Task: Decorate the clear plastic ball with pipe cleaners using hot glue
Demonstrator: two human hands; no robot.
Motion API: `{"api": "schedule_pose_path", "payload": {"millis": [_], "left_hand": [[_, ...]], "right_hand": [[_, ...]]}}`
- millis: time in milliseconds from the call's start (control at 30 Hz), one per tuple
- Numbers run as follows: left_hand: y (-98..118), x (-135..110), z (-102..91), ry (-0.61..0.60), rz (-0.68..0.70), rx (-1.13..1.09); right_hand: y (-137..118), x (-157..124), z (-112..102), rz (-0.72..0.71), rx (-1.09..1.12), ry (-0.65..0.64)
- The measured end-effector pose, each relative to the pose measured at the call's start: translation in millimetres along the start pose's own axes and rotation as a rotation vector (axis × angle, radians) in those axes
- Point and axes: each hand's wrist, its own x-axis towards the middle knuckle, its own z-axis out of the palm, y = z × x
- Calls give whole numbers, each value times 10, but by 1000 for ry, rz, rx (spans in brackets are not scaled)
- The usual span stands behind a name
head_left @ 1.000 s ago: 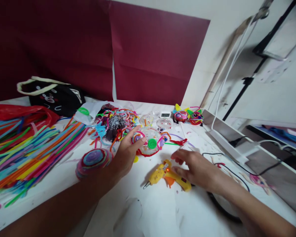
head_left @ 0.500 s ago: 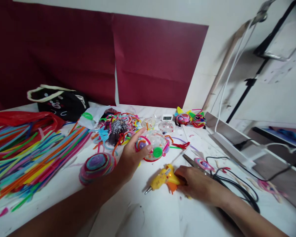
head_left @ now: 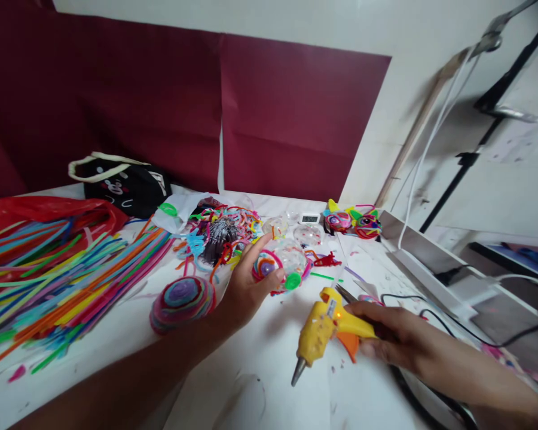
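Observation:
My right hand (head_left: 388,335) grips the handle of a yellow hot glue gun (head_left: 320,328), lifted off the white table (head_left: 260,382) with its metal nozzle pointing down and left. My left hand (head_left: 246,286) wraps around a clear plastic dome (head_left: 287,263) trimmed with coloured pipe cleaners, a pink-purple spiral and a green cap, holding it on the table. A coiled multicolour pipe-cleaner disc (head_left: 182,301) lies just left of my left wrist.
A big fan of loose pipe cleaners (head_left: 58,275) covers the left. A tangled pile (head_left: 217,230), a black bear bag (head_left: 121,182) and finished pieces (head_left: 352,221) lie at the back. Scissors (head_left: 354,295) and black cables (head_left: 430,313) sit at right.
My right hand has closed on the glue gun and raised it off the table, nozzle tipped downward. My left hand has stayed on the dome.

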Motion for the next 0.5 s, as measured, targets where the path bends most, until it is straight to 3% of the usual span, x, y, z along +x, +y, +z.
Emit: {"api": "schedule_pose_path", "payload": {"millis": [200,500], "left_hand": [[11,-30,18,-16,13,97],[-46,-57,39,-29,44,161]], "right_hand": [[-80,-69,-67,-22,206,125],[-120,71,20,-10,561,332]]}}
